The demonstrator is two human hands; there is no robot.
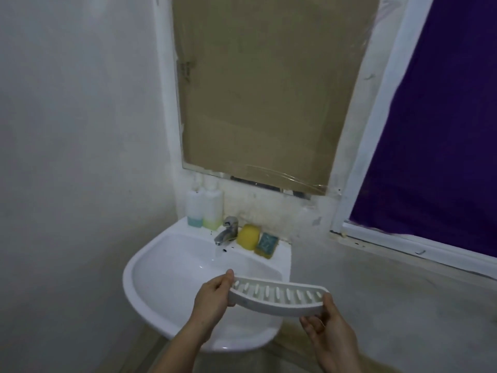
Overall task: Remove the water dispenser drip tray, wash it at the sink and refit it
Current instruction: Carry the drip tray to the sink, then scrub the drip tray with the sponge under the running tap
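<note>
A person holds a white curved drip tray (278,296) with both hands above the near right part of a white sink (161,300). The left hand (212,294) grips the left end of the tray, with the thumb on the top edge and the fingers wrapped under it. The right hand (326,323) grasps the right end from below, with the fingers under the front wall and the thumb against the corner. The tray is held almost level, a little tilted, with its row of oval slots facing up and its curved front wall toward the person. It does not touch the sink. At the far edge of the sink stands a metal tap (227,229), and a thin stream of water seems to run from it into the basin. Left of the tap, against the wall, stand two white bottles (205,207), one with a blue bottom and one with a green bottom. Right of the tap lie a yellow sponge (248,236) and, just beside it, a green and yellow scouring sponge (266,244). Above the sink, a sheet of brown cardboard (263,84) covers the wall. On the right is a window frame (376,130) with a dark purple cover (441,130) behind it.
</note>
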